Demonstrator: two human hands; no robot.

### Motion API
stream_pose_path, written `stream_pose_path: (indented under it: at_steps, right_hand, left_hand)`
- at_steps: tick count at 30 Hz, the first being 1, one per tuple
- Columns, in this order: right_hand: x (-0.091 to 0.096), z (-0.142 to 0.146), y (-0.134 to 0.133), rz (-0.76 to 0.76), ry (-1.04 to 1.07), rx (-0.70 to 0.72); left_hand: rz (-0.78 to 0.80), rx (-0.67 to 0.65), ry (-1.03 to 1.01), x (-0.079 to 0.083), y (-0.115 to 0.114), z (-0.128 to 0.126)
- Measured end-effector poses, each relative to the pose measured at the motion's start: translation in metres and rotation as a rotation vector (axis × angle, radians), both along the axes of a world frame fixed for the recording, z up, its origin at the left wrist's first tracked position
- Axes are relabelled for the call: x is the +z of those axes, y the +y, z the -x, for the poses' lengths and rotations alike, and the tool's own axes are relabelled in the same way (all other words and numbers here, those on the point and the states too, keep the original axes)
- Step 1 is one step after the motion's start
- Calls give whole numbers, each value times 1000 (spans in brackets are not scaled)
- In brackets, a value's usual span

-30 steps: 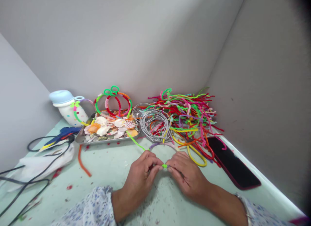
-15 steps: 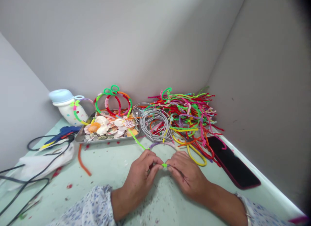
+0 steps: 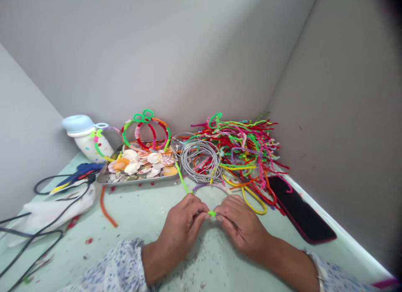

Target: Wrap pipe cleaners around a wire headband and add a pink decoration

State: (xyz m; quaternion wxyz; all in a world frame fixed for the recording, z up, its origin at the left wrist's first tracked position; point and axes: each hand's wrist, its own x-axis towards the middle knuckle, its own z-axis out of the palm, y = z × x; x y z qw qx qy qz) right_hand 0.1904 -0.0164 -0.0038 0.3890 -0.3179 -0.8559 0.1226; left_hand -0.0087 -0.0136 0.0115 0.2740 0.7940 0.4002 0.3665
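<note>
Between my hands is a ring wrapped in purple and pale pipe cleaner (image 3: 209,185), its far arc showing beyond my fingers. My left hand (image 3: 184,227) is closed in a pinch at the ring's near side, on a bright green pipe cleaner (image 3: 182,178) whose free end sticks up behind the knuckles. A short green wrap shows in the gap between my fingertips. Pinching the ring just right of that wrap is my right hand (image 3: 243,225). My fingers hide much of the ring's sides.
Behind my hands lie a coil of grey wire (image 3: 201,162), a heap of coloured pipe cleaners (image 3: 241,141) and a metal tray (image 3: 141,183) of seashells with wrapped hoops. A phone (image 3: 303,210) lies right; a white bottle (image 3: 94,145), black cables (image 3: 40,233) and an orange pipe cleaner (image 3: 106,208) lie left.
The green pipe cleaner's free end has swung to the right and stands steeper. The green wrap between my fingertips looks slightly wider. Both hands stay almost in place.
</note>
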Motion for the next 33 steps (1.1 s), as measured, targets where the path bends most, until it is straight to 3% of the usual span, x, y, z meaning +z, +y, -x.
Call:
stream_pose_path:
  at_steps: [33]
  right_hand:
    - [-3, -1, 0, 7, -43, 1]
  left_hand:
    - [178, -42, -4, 4, 2, 2]
